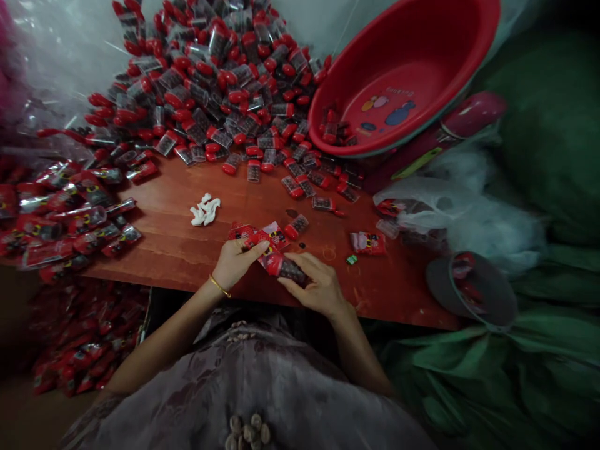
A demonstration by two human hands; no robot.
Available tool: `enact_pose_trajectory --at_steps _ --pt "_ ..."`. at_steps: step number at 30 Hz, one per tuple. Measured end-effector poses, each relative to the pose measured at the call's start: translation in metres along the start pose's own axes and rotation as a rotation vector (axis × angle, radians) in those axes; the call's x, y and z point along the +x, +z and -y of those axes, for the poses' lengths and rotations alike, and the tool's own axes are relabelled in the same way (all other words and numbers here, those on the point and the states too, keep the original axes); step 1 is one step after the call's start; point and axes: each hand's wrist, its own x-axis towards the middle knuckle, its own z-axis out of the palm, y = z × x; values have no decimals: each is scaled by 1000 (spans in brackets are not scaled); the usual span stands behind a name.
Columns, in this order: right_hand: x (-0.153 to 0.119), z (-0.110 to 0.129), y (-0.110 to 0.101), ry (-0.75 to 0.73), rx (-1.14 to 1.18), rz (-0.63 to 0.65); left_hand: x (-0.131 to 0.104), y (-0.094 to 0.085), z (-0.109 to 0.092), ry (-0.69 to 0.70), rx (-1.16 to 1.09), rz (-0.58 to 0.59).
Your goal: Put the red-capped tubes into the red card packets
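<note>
Low over the table's front edge, my left hand (pixel 234 259) pinches a red printed plastic sleeve (pixel 270 257) with thumb and fingers. My right hand (pixel 319 284) is closed around the lower end of a small clear container (pixel 290 270) with dark contents. The sleeve seems to lie over the container's red-capped end; how far it reaches is hard to make out. Just beyond my fingers, flat printed sleeves (pixel 276 232) lie on the table, and a loose red-capped container (pixel 297 227) rests beside them.
A large pile of red-capped containers (pixel 225 94) covers the back of the wooden table (pixel 169 250). Sleeved ones (pixel 70 212) are heaped at left. A red basin (pixel 398 69) leans at back right. White crumpled scraps (pixel 205 210) and a grey tub (pixel 440 284) are nearby.
</note>
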Motion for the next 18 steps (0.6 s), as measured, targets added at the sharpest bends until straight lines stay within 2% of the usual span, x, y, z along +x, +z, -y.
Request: enact_pose_trajectory --at_steps 8,14,18 --pt "-1 5 13 29 -43 -143 -6 11 1 -178 -145 13" --pt "-3 12 28 129 -43 -224 -7 13 3 -138 -87 -62" --pt "-4 15 36 225 1 -234 -7 15 5 -157 -62 -128"
